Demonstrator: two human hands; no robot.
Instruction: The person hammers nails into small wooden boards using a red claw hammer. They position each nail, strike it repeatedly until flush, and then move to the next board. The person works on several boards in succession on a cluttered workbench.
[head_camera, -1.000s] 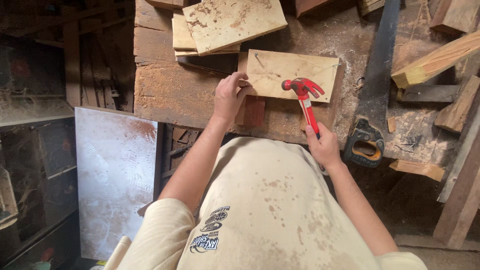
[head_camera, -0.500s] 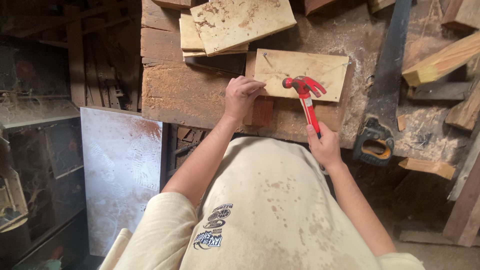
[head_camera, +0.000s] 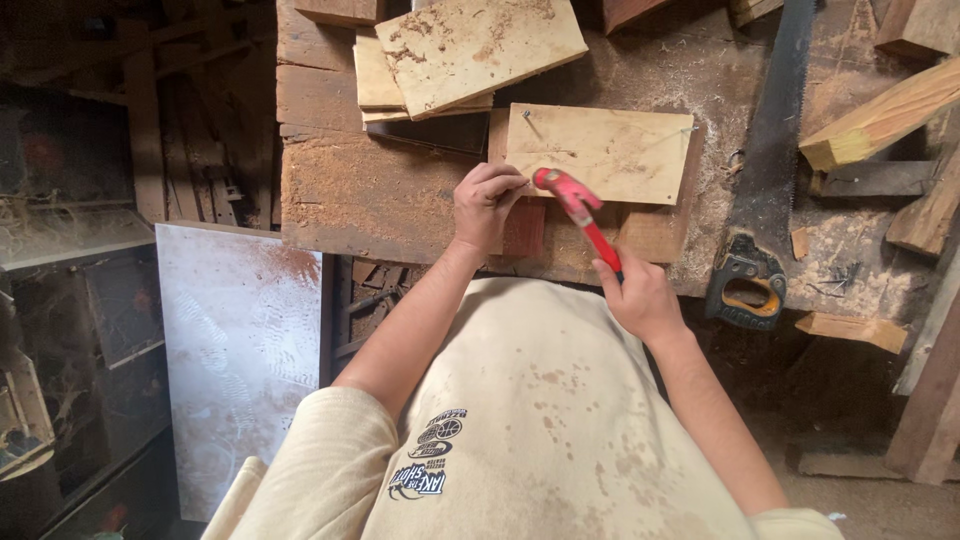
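My left hand (head_camera: 487, 203) rests on the near left corner of a thin light plywood panel (head_camera: 610, 150) on the dusty workbench (head_camera: 350, 190), with its fingertips pinched together at the panel's edge as if on a nail too small to make out. My right hand (head_camera: 640, 297) grips the handle of a red claw hammer (head_camera: 577, 210). The hammer's head is down right beside my left fingertips at the panel's corner. A nail or two stands in the panel's far corners.
A stack of plywood offcuts (head_camera: 470, 50) lies behind the panel. A handsaw (head_camera: 765, 170) with a black handle lies to the right, with wood blocks (head_camera: 880, 120) beyond it. A pale sheet (head_camera: 240, 350) leans below the bench's left side.
The hammer head has swung down and left, from over the panel's middle to right beside my left fingertips. My left hand stays at the panel's corner.
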